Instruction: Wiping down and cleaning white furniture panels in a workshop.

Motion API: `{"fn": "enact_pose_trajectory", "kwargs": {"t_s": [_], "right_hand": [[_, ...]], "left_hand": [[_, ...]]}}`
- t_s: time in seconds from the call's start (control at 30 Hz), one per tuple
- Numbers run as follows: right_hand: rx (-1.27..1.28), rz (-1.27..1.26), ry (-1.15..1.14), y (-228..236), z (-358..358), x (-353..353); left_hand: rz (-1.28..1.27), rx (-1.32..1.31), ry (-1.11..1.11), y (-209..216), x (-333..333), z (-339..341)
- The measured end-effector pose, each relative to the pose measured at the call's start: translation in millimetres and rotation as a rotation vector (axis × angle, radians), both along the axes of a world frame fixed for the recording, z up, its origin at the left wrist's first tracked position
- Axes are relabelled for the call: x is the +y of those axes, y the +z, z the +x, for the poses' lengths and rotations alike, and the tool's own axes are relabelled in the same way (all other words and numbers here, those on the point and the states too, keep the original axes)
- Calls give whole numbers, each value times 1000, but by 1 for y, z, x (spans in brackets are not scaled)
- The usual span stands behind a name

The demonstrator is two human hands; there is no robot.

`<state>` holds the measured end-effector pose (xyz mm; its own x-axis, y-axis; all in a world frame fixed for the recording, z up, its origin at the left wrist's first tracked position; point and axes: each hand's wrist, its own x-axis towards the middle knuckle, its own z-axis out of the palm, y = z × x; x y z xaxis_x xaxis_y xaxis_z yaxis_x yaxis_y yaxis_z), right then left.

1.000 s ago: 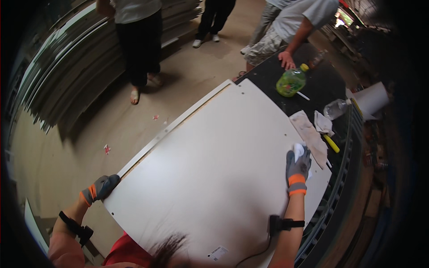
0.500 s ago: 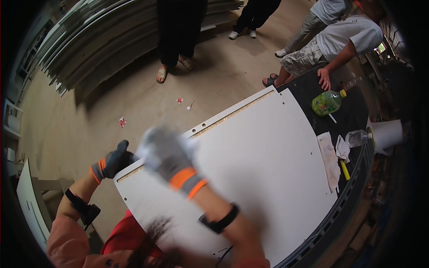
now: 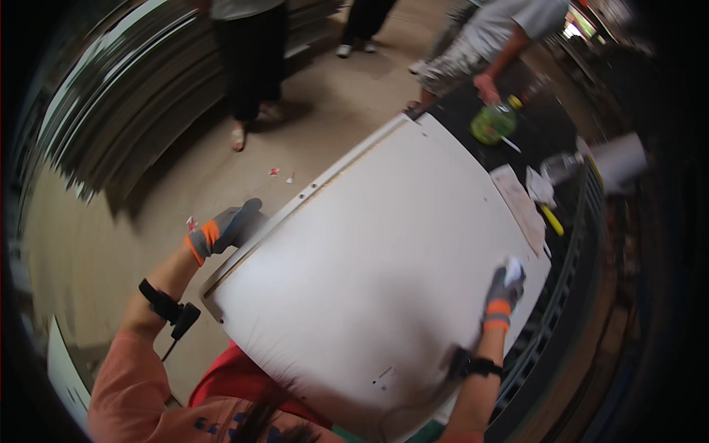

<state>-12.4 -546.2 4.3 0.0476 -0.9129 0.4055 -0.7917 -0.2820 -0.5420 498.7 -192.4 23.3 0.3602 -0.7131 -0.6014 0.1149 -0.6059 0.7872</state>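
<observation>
White panel (image 3: 362,236) lies at a slant in front of the person, between the two hands, broad face up. Grooved long edge runs along its left side; two small holes sit in the strip beside the groove. A small label (image 3: 384,379) shows on the face near the body.

Left hand: grey glove (image 3: 227,227) with orange cuff, just outside the grooved edge, so the panel lies to its right. Fingers extended and close together, pointing up and right. Thumb side blurred against the edge; cannot tell whether it grips the panel.

Right hand: grey glove (image 3: 504,292) over the panel's face near its right border; most of the panel lies to its left. Fingers closed around a bunched white cloth (image 3: 513,271), which shows at the top of the hand, toward the fingertips. Contact of cloth with panel not certain from this angle.

Beyond the right hand: stained cloth strip (image 3: 519,210) along the panel's border, crumpled white rag (image 3: 541,187), yellow handle (image 3: 552,220), clear bottle (image 3: 559,167). Farther off on the black tabletop (image 3: 465,103), a green bottle (image 3: 493,124) stands close to another person's hand (image 3: 487,88).
</observation>
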Motion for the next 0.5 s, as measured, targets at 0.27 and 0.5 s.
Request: {"fn": "enact_pose_trajectory", "kwargs": {"t_s": [0.27, 0.5], "right_hand": [[-1404, 376, -379, 34, -230, 390], [-541, 648, -456, 58, -117, 468]], "left_hand": [[83, -251, -173, -14, -40, 16], [36, -472, -195, -29, -62, 7]]}}
